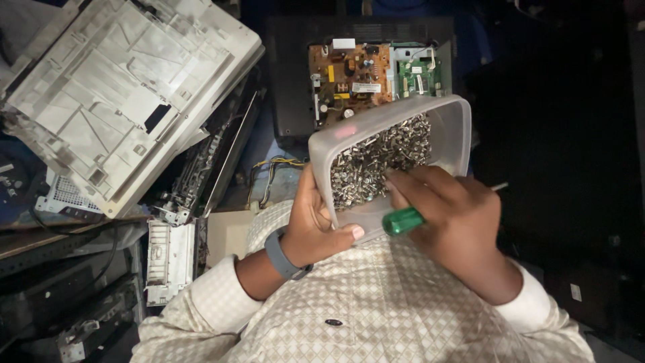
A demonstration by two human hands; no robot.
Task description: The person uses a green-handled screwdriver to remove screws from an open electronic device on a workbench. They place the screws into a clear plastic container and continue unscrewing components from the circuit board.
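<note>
At the far left of your view a large off-white plastic printer cover (121,94) lies tilted, its ribbed inner side facing up. Beneath and just right of it sits a dark stripped printer chassis (215,161), with a small white ribbed plastic part (168,259) lower down beside your sleeve. Near the middle, a bundle of yellow and dark wires (272,168) trails toward the black printer base (295,81) at the top, which carries a brown circuit board (349,74) and, just to its right, a smaller green circuit board (420,74).

Your left hand (312,225), with a grey wristband (282,255) on the wrist, grips the near left corner of a translucent plastic container (457,134); the thumb lies across its front edge and the fingers wrap underneath. The container is held up in front of your chest, tilted, above the printer base, and it holds a heap of metal screws (383,161).

Your right hand (457,215) is closed around a green-handled screwdriver (402,220), the handle end poking out toward your left hand and the metal tip showing past the far side of the hand. The fingertips of this hand reach over the container's rim and touch the screws.
</note>
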